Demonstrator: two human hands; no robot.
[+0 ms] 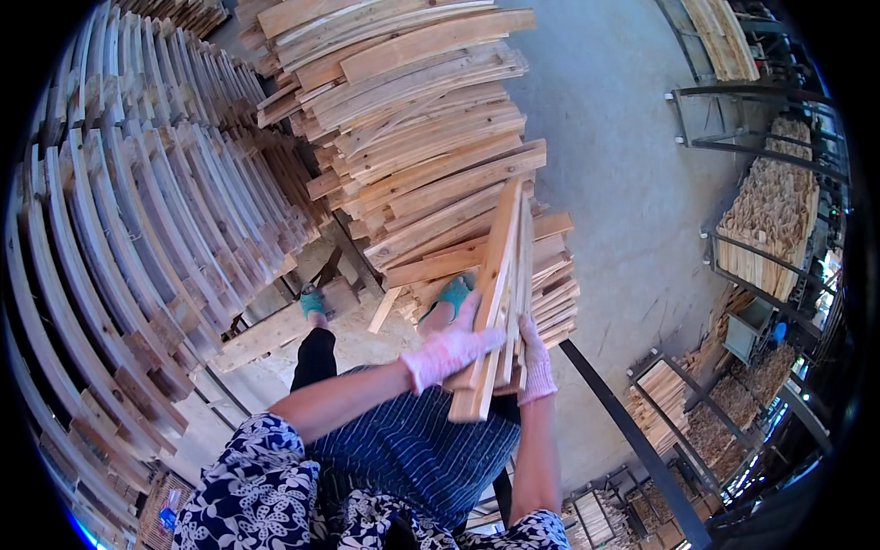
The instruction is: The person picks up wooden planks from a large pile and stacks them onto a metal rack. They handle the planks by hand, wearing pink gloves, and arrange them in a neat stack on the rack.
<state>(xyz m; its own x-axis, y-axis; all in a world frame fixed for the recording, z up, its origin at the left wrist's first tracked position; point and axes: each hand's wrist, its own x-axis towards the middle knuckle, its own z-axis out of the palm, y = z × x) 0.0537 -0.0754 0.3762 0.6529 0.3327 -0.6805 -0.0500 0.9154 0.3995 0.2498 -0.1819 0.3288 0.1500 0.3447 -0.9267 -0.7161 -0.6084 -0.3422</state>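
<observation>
Between my two gloved hands stands a bundle of several wooden slats, tilted, with its far end over the long pile of planks. My left hand, in a pinkish-white work glove, closes over the left side of the slats, its thumb pointing up along them. On the other side my right hand, in a like glove, presses against the bundle's right edge; some of its fingers are hidden behind the wood. The pile of loose planks lies just ahead, its near end close to the slats.
Tall stacks of spaced boards fill the left side. A dark metal bar runs at my right. Metal racks with bundled wood stand along the far right beyond the concrete floor. My feet in green sandals are beside the pile.
</observation>
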